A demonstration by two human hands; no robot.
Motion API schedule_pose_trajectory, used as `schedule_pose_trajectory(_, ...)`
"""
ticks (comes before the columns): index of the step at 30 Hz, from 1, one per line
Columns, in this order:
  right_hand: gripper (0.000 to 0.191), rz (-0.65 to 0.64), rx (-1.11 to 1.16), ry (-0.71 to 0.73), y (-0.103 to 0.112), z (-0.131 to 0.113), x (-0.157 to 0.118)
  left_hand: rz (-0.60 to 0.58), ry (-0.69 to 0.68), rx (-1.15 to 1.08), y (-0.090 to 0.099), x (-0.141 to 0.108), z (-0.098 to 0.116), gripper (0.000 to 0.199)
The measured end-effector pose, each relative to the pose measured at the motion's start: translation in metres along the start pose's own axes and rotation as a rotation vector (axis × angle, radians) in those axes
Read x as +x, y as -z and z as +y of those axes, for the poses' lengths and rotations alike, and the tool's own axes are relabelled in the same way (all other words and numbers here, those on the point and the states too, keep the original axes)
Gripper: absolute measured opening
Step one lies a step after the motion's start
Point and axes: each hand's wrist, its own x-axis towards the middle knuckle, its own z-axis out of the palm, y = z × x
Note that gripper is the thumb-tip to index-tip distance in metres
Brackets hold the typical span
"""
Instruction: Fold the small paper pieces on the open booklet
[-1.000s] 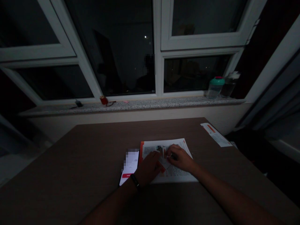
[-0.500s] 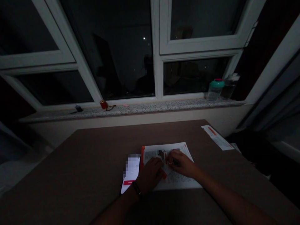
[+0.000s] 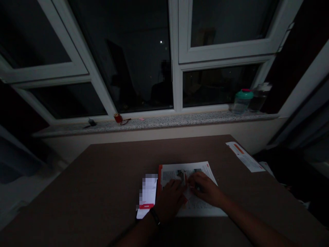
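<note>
White printed page point(image 3: 197, 207), lying flat under both hands' fingers, text and a few pics on it, orangey-red strip running down the edge left of the left fingers point(image 3: 175, 184). Small pale paper piece point(image 3: 189, 194) with a reddish bit sits between those and the right fingers point(image 3: 197, 178). Too dark to see any folds.

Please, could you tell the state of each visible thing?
Smartphone: lying face up, screen lit
Printed sheet: lying printed side up, partly covered
Left hand: fingers bent
Right hand: fingers curled
Paper strip: lying printed side up
Shaker bottle: upright, lid on
Clear bottle: upright, capped
</note>
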Motion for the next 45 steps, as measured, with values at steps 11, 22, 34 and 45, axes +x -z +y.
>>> schedule_pose_trajectory(11, 0.006, 0.199, -0.098, -0.041, 0.001, 0.008, -0.003, -0.007, -0.027, 0.069, -0.005, 0.003, -0.007, 0.05)
schedule_pose_trajectory(22, 0.007, 0.23, -0.073, -0.069, -0.008, 0.009, 0.008, 0.006, -0.054, 0.005, -0.003, 0.002, -0.011, 0.065)
schedule_pose_trajectory(34, 0.017, -0.051, -0.262, 0.08, -0.008, -0.006, 0.014, -0.022, -0.121, -0.032, 0.003, -0.002, -0.008, 0.066)
schedule_pose_trajectory(45, 0.015, -0.014, -0.291, 0.046, -0.006, -0.008, 0.015, -0.011, -0.139, -0.019, 0.003, -0.003, -0.007, 0.058)
